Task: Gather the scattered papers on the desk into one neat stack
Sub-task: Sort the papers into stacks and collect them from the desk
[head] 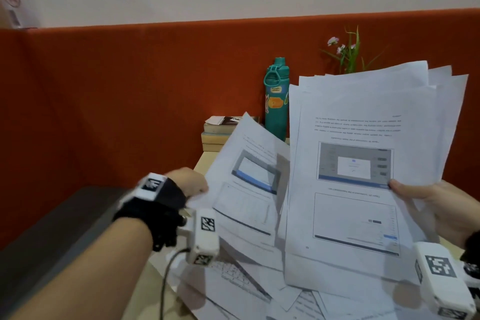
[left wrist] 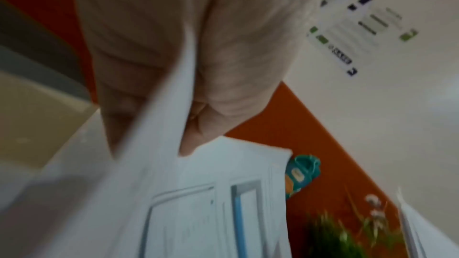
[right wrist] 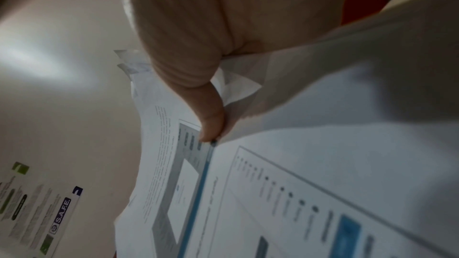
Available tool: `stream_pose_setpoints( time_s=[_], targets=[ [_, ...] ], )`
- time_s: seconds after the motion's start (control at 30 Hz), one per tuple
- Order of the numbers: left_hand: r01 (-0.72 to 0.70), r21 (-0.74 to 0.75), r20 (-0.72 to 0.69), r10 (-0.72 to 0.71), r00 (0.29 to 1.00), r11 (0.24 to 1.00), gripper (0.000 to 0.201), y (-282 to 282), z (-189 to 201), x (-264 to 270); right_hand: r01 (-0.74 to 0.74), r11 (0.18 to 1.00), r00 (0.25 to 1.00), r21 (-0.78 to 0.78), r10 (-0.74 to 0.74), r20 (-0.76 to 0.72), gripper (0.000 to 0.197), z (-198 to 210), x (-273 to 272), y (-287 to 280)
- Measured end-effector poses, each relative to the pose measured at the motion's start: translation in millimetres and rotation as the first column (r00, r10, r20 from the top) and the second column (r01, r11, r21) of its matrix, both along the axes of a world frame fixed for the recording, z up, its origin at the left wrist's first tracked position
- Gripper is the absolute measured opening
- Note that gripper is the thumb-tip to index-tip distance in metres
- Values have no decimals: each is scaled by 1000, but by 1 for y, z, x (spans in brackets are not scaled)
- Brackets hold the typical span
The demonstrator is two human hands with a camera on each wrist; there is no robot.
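My right hand grips a thick, uneven bunch of printed papers raised off the desk, thumb on the top sheet; in the right wrist view the thumb presses on the printed page. My left hand pinches the left edge of a single printed sheet, held tilted just left of the bunch and partly tucked behind it. The left wrist view shows that sheet clamped between thumb and fingers. More loose papers lie scattered on the desk below.
A teal water bottle stands at the back against the orange partition, beside stacked books. A small flowering plant rises behind the held bunch. A dark chair or surface lies at the left of the desk edge.
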State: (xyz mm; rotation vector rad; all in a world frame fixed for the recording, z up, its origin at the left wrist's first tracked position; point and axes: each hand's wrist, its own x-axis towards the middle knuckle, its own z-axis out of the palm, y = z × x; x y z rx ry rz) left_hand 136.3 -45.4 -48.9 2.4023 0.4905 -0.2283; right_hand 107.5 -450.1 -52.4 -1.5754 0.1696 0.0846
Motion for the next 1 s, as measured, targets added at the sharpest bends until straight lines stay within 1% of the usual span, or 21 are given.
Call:
stream_pose_setpoints(
  time_s=[0.07,0.17,0.2,0.23,0.3,0.33,0.4,0.47,0.5,0.53,0.6,0.63,0.7,0.73,0.77,0.83,0.87,0.9,0.93,0.97,1.0],
  targets=[
    [-35,-32,-80,32,996,999,20,-18,-15,-2,2,1000,1000,8,-2,-14,83,-2,0,1],
    [-94,-68,-108,86,990,993,17,-38,-27,-1,27,1000,999,2,-27,-29,73,-6,0,2],
    [-93,-95,-102,83,991,991,21,-42,-30,2,34,999,999,-3,-34,-39,64,-6,0,3],
    [-96,-112,-89,87,992,989,31,-47,-32,4,44,999,998,-7,-45,-43,51,-7,0,3],
    [-96,-87,-49,92,995,992,51,-55,-34,7,63,998,997,-21,-64,-46,35,-8,0,4],
    [-93,-66,-37,90,995,994,53,-58,-36,7,72,997,996,-23,-74,-48,31,-8,-1,4],
    [-114,-73,-32,112,993,991,49,-57,-42,10,91,996,995,-12,-92,-49,29,-8,-1,5],
    [-150,-128,19,154,988,980,41,-52,-41,9,99,995,994,-6,-99,-52,33,-7,-2,4],
    [-156,-163,80,171,982,974,37,-49,-41,10,98,995,994,0,-98,-50,38,-7,-2,4],
    [-143,-184,127,167,978,973,34,-47,-42,11,96,995,994,-2,-96,-53,48,-7,-2,4],
    [-71,-215,162,107,981,974,33,-50,-41,6,87,996,995,-17,-88,-52,69,-9,-1,3],
    [-38,-222,171,77,982,974,32,-51,-41,1,83,996,995,-21,-84,-44,76,-10,-1,4],
    [-11,-273,205,69,976,962,29,-47,-35,-1,64,997,997,-31,-65,-29,91,-11,-2,5],
    [-5,-320,239,86,967,947,29,-42,-28,-1,74,996,997,-41,-75,-32,93,-11,-2,5],
    [5,-371,290,111,950,928,28,-36,-18,-2,90,995,995,-45,-91,-33,83,-11,-3,5],
    [17,-419,374,155,915,908,27,-24,2,-7,119,993,992,-21,-120,-49,49,-5,-8,7],
    [25,-430,418,174,891,902,30,-20,10,-11,128,992,990,-17,-129,-54,38,-3,-10,8],
    [48,-431,469,178,865,901,27,-16,19,-15,144,989,988,-20,-145,-60,33,-3,-11,9],
    [70,-410,526,173,833,910,18,-13,26,-18,160,986,985,-38,-162,-64,28,-2,-12,11],
    [87,-368,587,159,794,926,10,-10,38,-23,170,984,983,-55,-174,-65,24,-2,-13,13],
    [91,-319,648,147,748,943,8,-7,51,-26,177,981,981,-72,-182,-63,21,-2,-15,16]
  ],
)
